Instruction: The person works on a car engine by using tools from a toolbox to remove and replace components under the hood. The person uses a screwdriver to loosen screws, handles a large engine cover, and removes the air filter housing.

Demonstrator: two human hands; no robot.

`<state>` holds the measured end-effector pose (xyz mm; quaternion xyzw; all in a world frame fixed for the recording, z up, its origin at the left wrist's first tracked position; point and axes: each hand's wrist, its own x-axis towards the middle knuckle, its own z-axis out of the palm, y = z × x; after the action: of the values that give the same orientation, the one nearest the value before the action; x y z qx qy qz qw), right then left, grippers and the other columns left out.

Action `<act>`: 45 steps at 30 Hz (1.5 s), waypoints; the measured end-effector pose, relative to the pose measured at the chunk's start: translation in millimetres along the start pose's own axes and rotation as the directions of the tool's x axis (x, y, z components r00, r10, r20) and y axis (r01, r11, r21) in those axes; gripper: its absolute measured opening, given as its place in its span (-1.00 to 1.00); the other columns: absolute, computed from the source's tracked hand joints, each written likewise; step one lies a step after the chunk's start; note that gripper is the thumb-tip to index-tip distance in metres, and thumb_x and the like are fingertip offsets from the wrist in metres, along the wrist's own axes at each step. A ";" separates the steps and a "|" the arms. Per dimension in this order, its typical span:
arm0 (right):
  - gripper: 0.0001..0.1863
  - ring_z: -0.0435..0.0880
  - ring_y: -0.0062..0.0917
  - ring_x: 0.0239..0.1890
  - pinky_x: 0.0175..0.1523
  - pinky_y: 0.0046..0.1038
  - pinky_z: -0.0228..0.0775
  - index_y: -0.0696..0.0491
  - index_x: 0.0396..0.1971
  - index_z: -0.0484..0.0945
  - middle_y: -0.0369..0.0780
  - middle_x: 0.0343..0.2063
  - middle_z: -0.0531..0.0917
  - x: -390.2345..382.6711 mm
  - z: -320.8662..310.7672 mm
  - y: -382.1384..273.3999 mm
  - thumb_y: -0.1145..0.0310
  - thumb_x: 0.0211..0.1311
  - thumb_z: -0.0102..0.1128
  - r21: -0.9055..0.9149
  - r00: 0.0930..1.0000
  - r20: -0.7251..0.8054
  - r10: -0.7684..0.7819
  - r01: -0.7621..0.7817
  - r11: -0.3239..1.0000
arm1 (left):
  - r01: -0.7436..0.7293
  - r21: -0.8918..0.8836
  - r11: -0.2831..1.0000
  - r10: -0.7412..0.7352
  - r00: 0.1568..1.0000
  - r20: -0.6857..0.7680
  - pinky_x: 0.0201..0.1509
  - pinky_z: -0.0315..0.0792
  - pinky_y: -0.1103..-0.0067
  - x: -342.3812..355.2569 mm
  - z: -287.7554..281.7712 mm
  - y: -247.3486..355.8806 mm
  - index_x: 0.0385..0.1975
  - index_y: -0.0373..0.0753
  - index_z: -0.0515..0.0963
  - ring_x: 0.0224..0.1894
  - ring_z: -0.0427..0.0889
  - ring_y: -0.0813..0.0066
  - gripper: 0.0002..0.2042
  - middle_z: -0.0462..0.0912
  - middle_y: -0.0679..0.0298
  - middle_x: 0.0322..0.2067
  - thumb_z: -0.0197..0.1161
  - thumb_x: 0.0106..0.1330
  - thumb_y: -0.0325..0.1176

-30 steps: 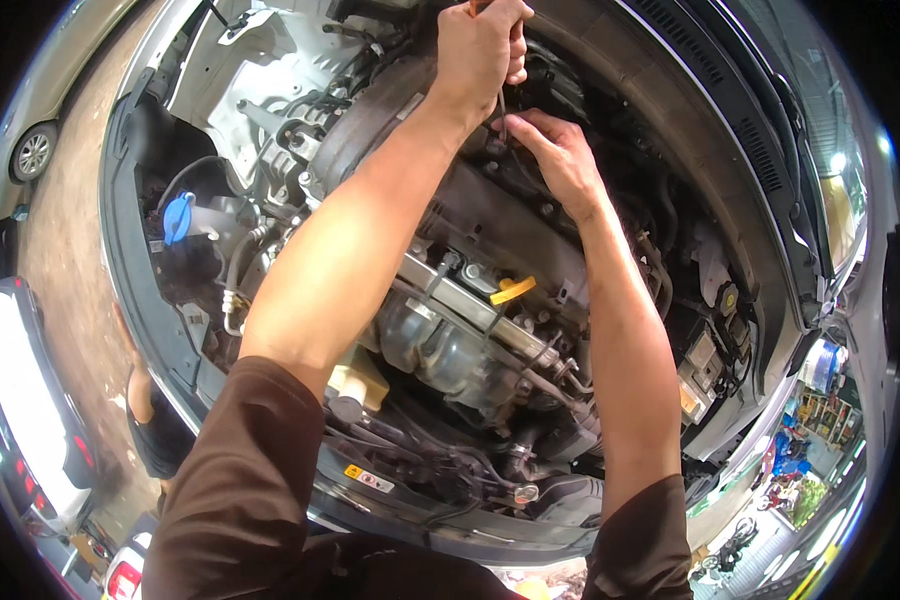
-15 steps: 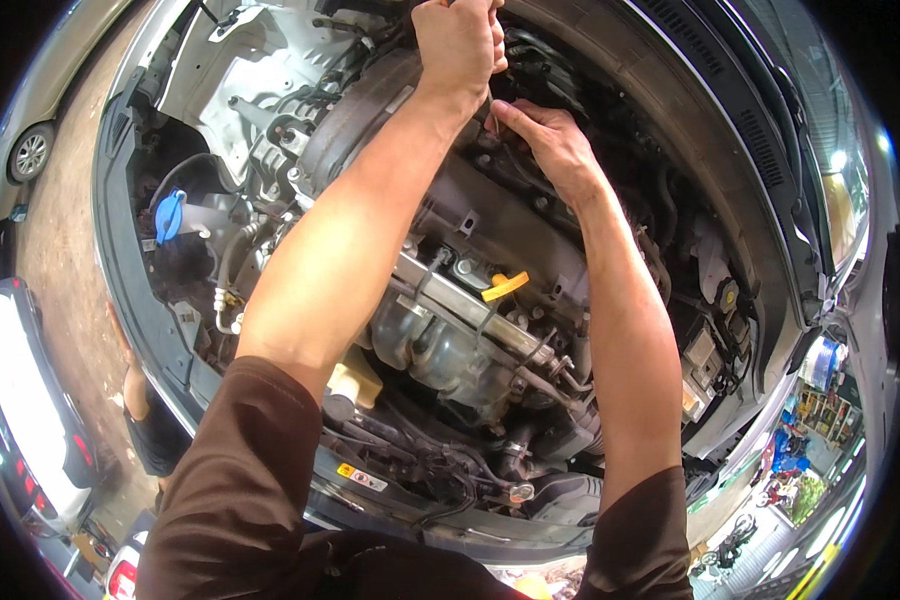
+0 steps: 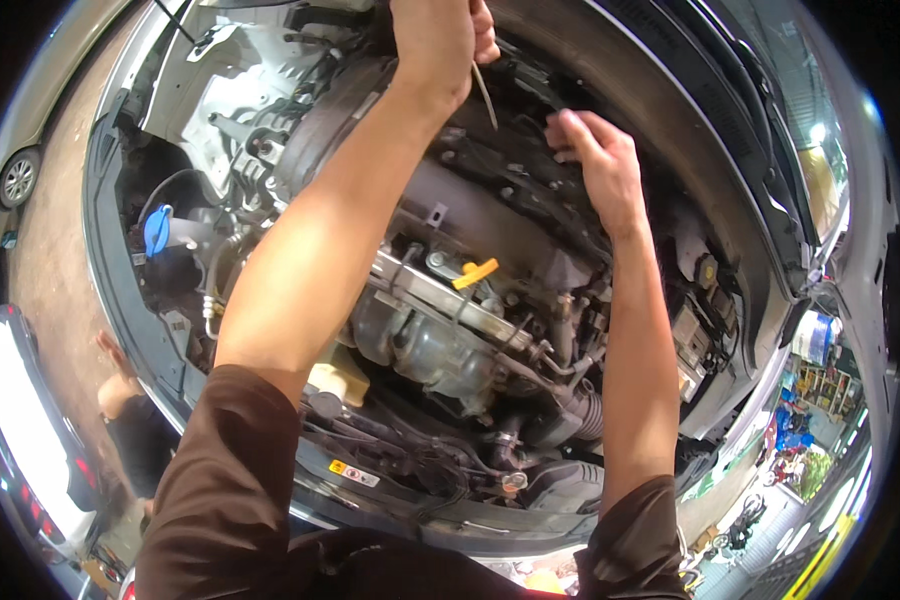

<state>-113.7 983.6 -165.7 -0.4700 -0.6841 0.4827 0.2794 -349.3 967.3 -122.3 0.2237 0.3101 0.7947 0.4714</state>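
In the head view, my left hand [image 3: 440, 40] is closed at the top edge around a tool whose thin shaft [image 3: 486, 100] points down into the engine bay. Its handle is hidden now. My right hand [image 3: 595, 150] hovers right of the shaft tip, apart from it, with fingers loosely curled, slightly apart and nothing visible in them. Both arms reach over the engine cover [image 3: 470, 225], near a yellow dipstick handle [image 3: 477, 273]. Parts beneath the fingers are dark and blurred.
A blue reservoir cap [image 3: 157, 230] sits at left. The open car's rim and raised panel [image 3: 870, 230] curve along the right. Another person [image 3: 135, 440] is beside the car at lower left. A white car [image 3: 25, 410] and silver car stand beyond; workshop clutter [image 3: 810, 420] lies at lower right.
My left hand has moved up and left with the tool. My right hand has left the shaft and moved right and slightly down. The other person has shifted.
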 end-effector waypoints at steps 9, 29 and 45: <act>-0.65 0.76 -0.15 0.07 0.21 -0.29 0.54 0.10 0.05 0.75 0.02 -0.01 0.77 -54.5 12.0 15.4 0.30 0.32 0.33 -0.313 0.999 -0.045 -0.009 -0.005 0.950 | 0.085 0.121 0.989 -0.085 0.996 -0.010 -0.68 -0.11 0.52 -40.1 40.0 -43.4 -0.77 -0.12 0.19 -0.81 0.02 0.63 -0.60 0.13 0.44 -0.80 0.21 0.27 -0.44; -0.52 0.74 -0.25 0.07 0.29 -0.29 0.48 0.22 0.03 0.70 -0.01 -0.03 0.79 -16.9 16.8 37.1 0.49 0.12 0.00 -0.113 0.970 0.177 -0.166 0.187 0.976 | 0.039 0.104 0.994 -0.041 0.999 0.009 -0.69 -0.02 0.51 -38.5 25.1 -60.4 -0.81 -0.14 0.19 -0.81 0.06 0.59 -0.59 0.10 0.44 -0.81 0.17 0.27 -0.44; -0.34 0.65 -0.48 -0.04 0.29 -0.39 0.31 0.19 -0.16 0.79 -0.18 -0.23 0.80 -11.5 12.5 29.9 -0.14 0.57 -0.05 0.188 0.968 0.245 0.056 -0.105 0.976 | 0.060 0.046 0.997 -0.055 0.994 -0.099 -0.78 0.00 0.57 -39.2 22.9 -67.9 -0.68 -0.08 0.32 -0.85 0.13 0.64 -0.67 0.21 0.46 -0.80 0.15 0.38 -0.40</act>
<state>-108.4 970.9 -197.2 -0.4057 -0.6410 0.6129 0.2212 -275.2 963.6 -156.3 0.1868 0.3584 0.7831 0.4727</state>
